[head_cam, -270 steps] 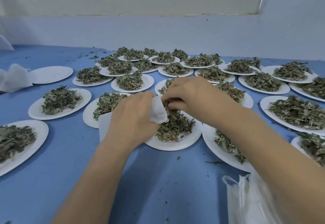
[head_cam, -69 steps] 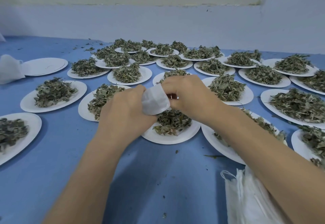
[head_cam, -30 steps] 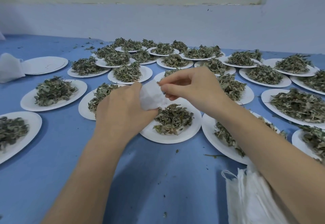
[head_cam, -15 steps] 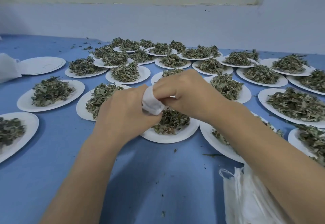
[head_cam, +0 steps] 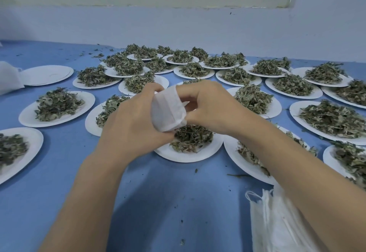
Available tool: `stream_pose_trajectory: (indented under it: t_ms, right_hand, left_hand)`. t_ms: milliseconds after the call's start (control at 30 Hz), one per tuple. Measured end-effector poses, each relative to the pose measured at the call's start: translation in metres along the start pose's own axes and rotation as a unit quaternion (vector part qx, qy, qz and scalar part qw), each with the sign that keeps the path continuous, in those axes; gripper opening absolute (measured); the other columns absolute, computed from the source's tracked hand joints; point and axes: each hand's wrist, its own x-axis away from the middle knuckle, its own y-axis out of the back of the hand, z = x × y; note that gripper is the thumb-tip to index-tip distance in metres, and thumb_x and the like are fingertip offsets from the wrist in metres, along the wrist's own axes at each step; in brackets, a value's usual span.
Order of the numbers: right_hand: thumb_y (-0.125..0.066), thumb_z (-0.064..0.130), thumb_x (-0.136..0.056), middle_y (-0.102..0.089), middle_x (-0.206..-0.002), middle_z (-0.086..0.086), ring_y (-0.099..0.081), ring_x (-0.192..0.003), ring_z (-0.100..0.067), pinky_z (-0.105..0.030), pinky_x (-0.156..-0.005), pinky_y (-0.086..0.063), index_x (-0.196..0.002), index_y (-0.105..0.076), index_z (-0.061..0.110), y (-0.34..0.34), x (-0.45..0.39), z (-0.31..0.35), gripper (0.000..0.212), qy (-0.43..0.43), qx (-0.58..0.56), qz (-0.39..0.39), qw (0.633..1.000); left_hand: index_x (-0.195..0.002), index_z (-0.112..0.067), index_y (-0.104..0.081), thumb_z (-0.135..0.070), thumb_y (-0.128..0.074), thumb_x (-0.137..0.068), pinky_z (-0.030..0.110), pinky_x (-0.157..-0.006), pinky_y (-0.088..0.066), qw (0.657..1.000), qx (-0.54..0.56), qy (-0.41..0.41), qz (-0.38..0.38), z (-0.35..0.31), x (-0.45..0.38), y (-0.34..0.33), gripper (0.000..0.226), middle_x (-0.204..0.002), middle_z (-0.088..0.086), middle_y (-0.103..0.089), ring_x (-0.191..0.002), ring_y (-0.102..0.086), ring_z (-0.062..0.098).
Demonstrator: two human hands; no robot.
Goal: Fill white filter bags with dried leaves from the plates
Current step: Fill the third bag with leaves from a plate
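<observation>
We hold a white filter bag point(head_cam: 167, 111) between both hands above a paper plate point(head_cam: 189, 153) that carries a small heap of dried leaves point(head_cam: 191, 137). Our left hand point(head_cam: 131, 122) curls its fingers round the bag's body; our right hand point(head_cam: 210, 108) pinches the bag's upper edge between thumb and fingers. Half a second ago the right hand covered the bag's mouth with its fingers bunched down against it; now those fingers are drawn back to the rim and the bag stands taller and rounder between the hands. Nine seconds ago the right hand was down in the leaves on this plate. We judge that another pinch has gone in and that the bag is now being shaped or readied for closing, though its contents are hidden by the fabric.

Many more plates point(head_cam: 57, 109) of leaves cover the blue table point(head_cam: 158, 202), so most of the job appears to lie ahead. A stack of empty plates point(head_cam: 46, 74) sits at far left, and a pile of white bags point(head_cam: 277, 222) lies under our right forearm. We can read no brand, label or writing anywhere in the frame.
</observation>
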Motion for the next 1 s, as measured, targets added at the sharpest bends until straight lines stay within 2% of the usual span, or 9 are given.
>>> stream_pose_trajectory:
  t_ms: [133,200,300,433,500,633,767,867,1000]
  right_hand:
    - [-0.066,0.009,-0.081,-0.072,-0.098,0.004,-0.066,-0.093,-0.004,-0.026,-0.082,-0.055,-0.103,-0.069,0.018,0.009,0.001,-0.007,0.024,-0.008,-0.112,-0.079,0.99]
    - [-0.062,0.024,-0.085,-0.072,-0.088,0.007,-0.066,-0.082,-0.004,-0.022,-0.071,-0.055,-0.097,-0.069,0.024,0.012,0.001,-0.013,0.014,-0.056,-0.062,-0.122,0.989]
    - [-0.057,0.05,-0.081,-0.066,-0.094,0.009,-0.061,-0.086,-0.009,-0.02,-0.067,-0.045,-0.107,-0.064,0.031,0.007,0.0,-0.023,0.033,-0.131,0.184,-0.016,0.974]
    - [-0.051,0.069,-0.073,-0.048,-0.127,-0.007,-0.049,-0.115,-0.026,-0.037,-0.09,-0.044,-0.133,-0.043,0.03,-0.01,-0.001,-0.032,0.072,-0.178,0.315,0.125,0.924]
    - [-0.053,0.067,-0.074,-0.044,-0.125,-0.01,-0.05,-0.111,-0.028,-0.039,-0.09,-0.046,-0.132,-0.043,0.03,-0.014,-0.001,-0.035,0.07,-0.185,0.318,0.137,0.92]
    - [-0.056,0.062,-0.076,-0.054,-0.119,-0.005,-0.052,-0.108,-0.022,-0.031,-0.081,-0.042,-0.128,-0.048,0.029,-0.006,-0.001,-0.032,0.062,-0.136,0.286,0.111,0.942]
    - [-0.051,0.069,-0.073,-0.057,-0.123,-0.001,-0.049,-0.115,-0.02,-0.032,-0.083,-0.041,-0.131,-0.045,0.033,0.009,0.002,-0.031,0.069,-0.184,0.341,0.134,0.912]
    - [-0.057,0.055,-0.08,-0.064,-0.112,-0.002,-0.052,-0.109,-0.02,-0.033,-0.084,-0.048,-0.126,-0.053,0.024,0.002,0.001,-0.032,0.056,-0.176,0.34,0.157,0.91]
    - [-0.062,0.04,-0.083,-0.069,-0.1,-0.004,-0.06,-0.093,-0.022,-0.03,-0.075,-0.049,-0.111,-0.065,0.017,-0.002,-0.001,-0.037,0.036,-0.145,0.326,0.101,0.929]
  left_hand:
    - [-0.111,-0.034,-0.044,-0.024,-0.07,-0.057,0.034,-0.064,-0.041,0.999,-0.036,0.031,-0.019,0.011,-0.001,0.005,0.061,-0.077,-0.012,-0.048,-0.077,-0.046,0.022]
    - [-0.111,-0.029,-0.045,-0.02,-0.071,-0.06,0.033,-0.065,-0.037,0.997,-0.056,0.043,-0.023,0.014,-0.001,0.007,0.059,-0.081,-0.008,-0.048,-0.078,-0.041,0.021]
    - [-0.107,-0.026,-0.046,-0.02,-0.071,-0.06,0.033,-0.063,-0.035,0.996,-0.073,0.055,-0.014,0.016,0.0,0.008,0.053,-0.081,-0.002,-0.053,-0.077,-0.041,0.023]
    - [-0.104,-0.025,-0.049,-0.02,-0.071,-0.062,0.034,-0.064,-0.037,0.995,-0.081,0.063,-0.012,0.015,0.0,0.008,0.048,-0.081,0.0,-0.056,-0.078,-0.043,0.024]
    - [-0.104,-0.025,-0.049,-0.02,-0.07,-0.061,0.033,-0.062,-0.036,0.994,-0.087,0.068,-0.013,0.014,0.0,0.007,0.048,-0.074,-0.003,-0.052,-0.077,-0.043,0.024]
    - [-0.103,-0.025,-0.049,-0.021,-0.07,-0.061,0.033,-0.062,-0.037,0.993,-0.091,0.074,-0.015,0.013,0.0,0.006,0.048,-0.068,-0.008,-0.046,-0.076,-0.044,0.025]
    - [-0.101,-0.024,-0.05,-0.021,-0.07,-0.061,0.033,-0.06,-0.038,0.992,-0.092,0.081,-0.01,0.013,0.0,0.007,0.045,-0.068,-0.011,-0.046,-0.076,-0.044,0.025]
    - [-0.101,-0.023,-0.05,-0.022,-0.07,-0.061,0.034,-0.062,-0.042,0.992,-0.093,0.087,0.001,0.012,0.0,0.006,0.044,-0.076,-0.002,-0.054,-0.08,-0.048,0.027]
    - [-0.104,-0.025,-0.049,-0.024,-0.069,-0.061,0.032,-0.063,-0.038,0.989,-0.107,0.096,0.022,0.015,-0.001,0.005,0.047,-0.078,-0.003,-0.052,-0.083,-0.047,0.026]
